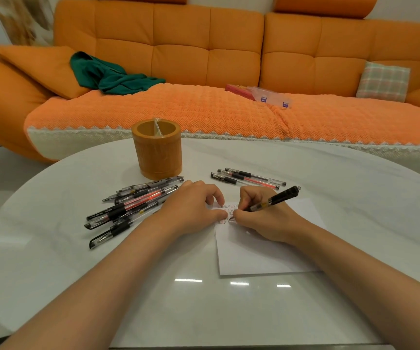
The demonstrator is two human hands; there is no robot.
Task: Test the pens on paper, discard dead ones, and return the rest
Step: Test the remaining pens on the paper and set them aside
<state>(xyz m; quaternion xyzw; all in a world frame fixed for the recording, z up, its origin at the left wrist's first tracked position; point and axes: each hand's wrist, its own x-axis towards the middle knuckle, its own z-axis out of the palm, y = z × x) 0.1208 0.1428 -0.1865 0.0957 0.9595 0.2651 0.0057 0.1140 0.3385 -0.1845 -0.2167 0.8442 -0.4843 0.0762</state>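
Testing step: right hand [262, 215], fingers closed around the black pen [276, 199], tip on the paper [254, 256] mid-desk [153, 299]. Left hand [193, 209], fingers loosely bent, pins the sheet. Next, likely: judge the line, sort accordingly.

The desk [229, 311] has a smooth, glossy white top that mirrors bright lights. The paper [254, 256] on it is matt white. The pens [133, 205] have clear, shiny plastic barrels with matt black grips; the black pen [277, 198] looks like glossy plastic. The pen cup [157, 152] is smooth and faintly shiny. The sofa [178, 46] looks like smooth leather; its seat cover [178, 109] is nubbly cloth.
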